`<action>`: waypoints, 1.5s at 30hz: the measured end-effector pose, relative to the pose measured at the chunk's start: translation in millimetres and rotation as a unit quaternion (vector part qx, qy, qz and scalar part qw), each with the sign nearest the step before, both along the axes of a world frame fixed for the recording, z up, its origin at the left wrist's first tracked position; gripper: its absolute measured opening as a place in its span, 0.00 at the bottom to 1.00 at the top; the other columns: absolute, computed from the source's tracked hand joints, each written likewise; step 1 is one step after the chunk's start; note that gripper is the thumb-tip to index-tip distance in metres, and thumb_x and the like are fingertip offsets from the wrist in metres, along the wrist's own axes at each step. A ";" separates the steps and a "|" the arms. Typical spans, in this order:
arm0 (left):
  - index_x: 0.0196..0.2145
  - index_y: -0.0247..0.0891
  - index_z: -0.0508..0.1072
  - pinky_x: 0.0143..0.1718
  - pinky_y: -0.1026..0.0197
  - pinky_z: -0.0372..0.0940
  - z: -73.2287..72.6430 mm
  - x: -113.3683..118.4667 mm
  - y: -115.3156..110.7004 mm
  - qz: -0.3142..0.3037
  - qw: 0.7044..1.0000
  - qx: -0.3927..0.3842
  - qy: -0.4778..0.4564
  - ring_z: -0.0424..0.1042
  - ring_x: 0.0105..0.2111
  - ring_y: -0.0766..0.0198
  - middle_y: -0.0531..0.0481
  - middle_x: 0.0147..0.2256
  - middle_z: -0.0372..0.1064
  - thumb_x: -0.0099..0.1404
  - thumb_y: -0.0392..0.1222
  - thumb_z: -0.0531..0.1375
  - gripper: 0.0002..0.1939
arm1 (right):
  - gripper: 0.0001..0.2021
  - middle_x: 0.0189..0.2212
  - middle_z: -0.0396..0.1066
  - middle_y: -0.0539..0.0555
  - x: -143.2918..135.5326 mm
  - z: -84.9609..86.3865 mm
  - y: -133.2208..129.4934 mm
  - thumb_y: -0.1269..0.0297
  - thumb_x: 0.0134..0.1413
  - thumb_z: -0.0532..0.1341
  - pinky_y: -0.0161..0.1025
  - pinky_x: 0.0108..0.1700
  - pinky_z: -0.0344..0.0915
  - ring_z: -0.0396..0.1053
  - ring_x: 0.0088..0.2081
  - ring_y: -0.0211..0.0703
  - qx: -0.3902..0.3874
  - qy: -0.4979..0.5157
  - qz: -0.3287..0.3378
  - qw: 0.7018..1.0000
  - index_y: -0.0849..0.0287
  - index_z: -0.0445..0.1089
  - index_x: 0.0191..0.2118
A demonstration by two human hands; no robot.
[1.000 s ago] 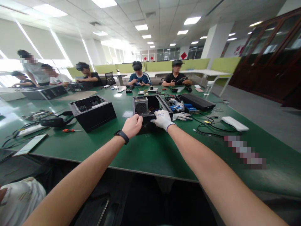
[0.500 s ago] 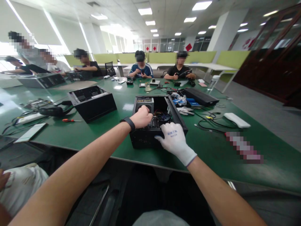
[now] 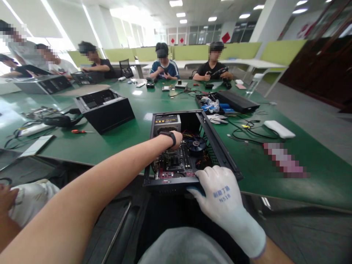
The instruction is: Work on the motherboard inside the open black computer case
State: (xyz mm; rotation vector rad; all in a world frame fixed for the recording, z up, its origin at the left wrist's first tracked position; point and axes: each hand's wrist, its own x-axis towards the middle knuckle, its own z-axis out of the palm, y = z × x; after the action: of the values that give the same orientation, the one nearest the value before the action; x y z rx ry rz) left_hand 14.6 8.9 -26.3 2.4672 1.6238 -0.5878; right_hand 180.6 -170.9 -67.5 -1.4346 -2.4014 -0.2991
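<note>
1. The computer case [image 3: 180, 182], its top side uncovered, lies in front of me on the green table [image 3: 275, 176], its near side at the table's front edge.
2. Inside it I see a power supply [image 3: 166, 121] at the far left, a round black fan [image 3: 196, 144] and a circuit board [image 3: 173, 161].
3. My gloved right hand [image 3: 220, 190] grasps the case's near rim towards the right corner, fingers over the top, thumb against the outer face.
4. My bare left hand [image 3: 177, 140] reaches down inside, just in front of the power supply; my fingertips are hidden, so I cannot tell whether they hold anything.
5. Left of the case stand a second case [image 3: 117, 115], tilted, and a screwdriver [image 3: 79, 131].
6. To the right lie a white glove [image 3: 217, 119] and black cables [image 3: 242, 129].
7. Across the table, two people sit side by side.
</note>
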 end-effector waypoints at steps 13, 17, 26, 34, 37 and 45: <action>0.46 0.53 0.78 0.58 0.40 0.64 -36.6 -16.8 28.1 0.089 0.990 -0.054 -0.095 0.66 0.61 0.44 0.51 0.37 0.81 0.55 0.62 0.65 0.22 | 0.15 0.31 0.69 0.54 -1.2 -1.9 -2.3 0.49 0.52 0.68 0.46 0.39 0.47 0.61 0.35 0.51 0.002 0.013 -0.005 1.000 0.54 0.70 0.38; 0.47 0.53 0.76 0.62 0.39 0.59 -41.5 -16.4 28.5 0.090 0.986 -0.086 -0.108 0.61 0.64 0.42 0.52 0.39 0.81 0.53 0.64 0.64 0.26 | 0.15 0.31 0.68 0.54 -0.6 -3.5 -2.3 0.49 0.53 0.67 0.47 0.39 0.46 0.60 0.36 0.52 0.004 0.010 -0.005 1.000 0.54 0.70 0.37; 0.45 0.52 0.76 0.62 0.37 0.59 -51.0 -18.4 33.3 0.074 0.987 -0.088 -0.110 0.58 0.66 0.41 0.53 0.40 0.81 0.54 0.66 0.61 0.25 | 0.16 0.31 0.68 0.55 -1.6 -1.5 -3.8 0.48 0.54 0.66 0.46 0.39 0.45 0.60 0.35 0.50 0.006 0.010 -0.003 1.000 0.55 0.70 0.38; 0.46 0.52 0.77 0.65 0.38 0.55 -48.5 -18.0 31.7 0.097 0.986 -0.083 -0.107 0.58 0.66 0.43 0.53 0.43 0.81 0.53 0.61 0.64 0.24 | 0.15 0.30 0.68 0.55 -1.8 0.3 -2.7 0.48 0.53 0.67 0.47 0.39 0.46 0.60 0.35 0.51 0.006 0.011 -0.006 1.000 0.54 0.70 0.37; 0.47 0.53 0.77 0.64 0.38 0.56 -46.7 -17.7 30.4 0.079 0.991 -0.079 -0.080 0.57 0.66 0.43 0.54 0.42 0.81 0.52 0.62 0.65 0.26 | 0.15 0.30 0.68 0.54 -2.3 -0.4 -2.6 0.48 0.54 0.67 0.46 0.39 0.46 0.60 0.35 0.50 0.007 0.012 -0.003 1.000 0.55 0.71 0.38; 0.49 0.52 0.78 0.61 0.44 0.58 -49.0 -14.9 33.3 -0.024 0.998 -0.046 0.044 0.54 0.66 0.44 0.59 0.40 0.82 0.43 0.71 0.64 0.37 | 0.15 0.31 0.68 0.54 -2.0 -2.2 -2.6 0.49 0.53 0.67 0.46 0.39 0.45 0.60 0.36 0.51 0.003 0.008 -0.005 1.000 0.55 0.70 0.38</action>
State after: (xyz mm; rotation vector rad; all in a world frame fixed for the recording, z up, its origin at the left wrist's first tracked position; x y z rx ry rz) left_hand -0.3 42.3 -75.4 2.4521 1.5354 -0.7689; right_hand 178.6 -173.5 -69.7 -1.4404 -2.3796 -0.2954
